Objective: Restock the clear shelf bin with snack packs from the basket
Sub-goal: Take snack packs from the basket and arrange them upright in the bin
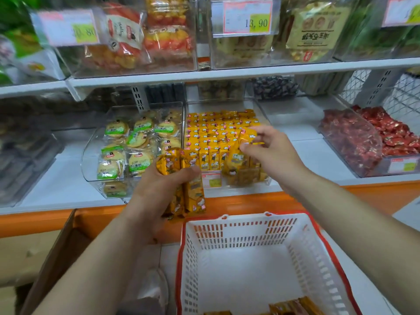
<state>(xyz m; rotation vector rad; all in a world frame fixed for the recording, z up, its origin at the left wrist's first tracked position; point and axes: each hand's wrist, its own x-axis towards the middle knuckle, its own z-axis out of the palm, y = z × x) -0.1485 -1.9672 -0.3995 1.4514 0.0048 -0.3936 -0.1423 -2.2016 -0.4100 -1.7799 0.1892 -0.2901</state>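
Note:
A clear shelf bin (263, 114) on the lower shelf holds several rows of yellow snack packs (211, 133). My left hand (156, 189) is in front of the bin's left corner, shut on a bundle of yellow snack packs (193, 194) held upright. My right hand (270, 151) reaches over the right front of the bin, its fingers pinching one yellow pack (248, 135) above the stacked ones. Below stands the white basket (238, 228) with a red rim, and a few yellow packs (293, 306) lie at its near edge.
A second clear bin (91, 155) of green-labelled round biscuits sits left of the yellow one. A bin of red-wrapped sweets (354, 139) stands at the right. The upper shelf (227, 72) overhangs with bagged snacks and price tags. A cardboard box (45, 258) is at lower left.

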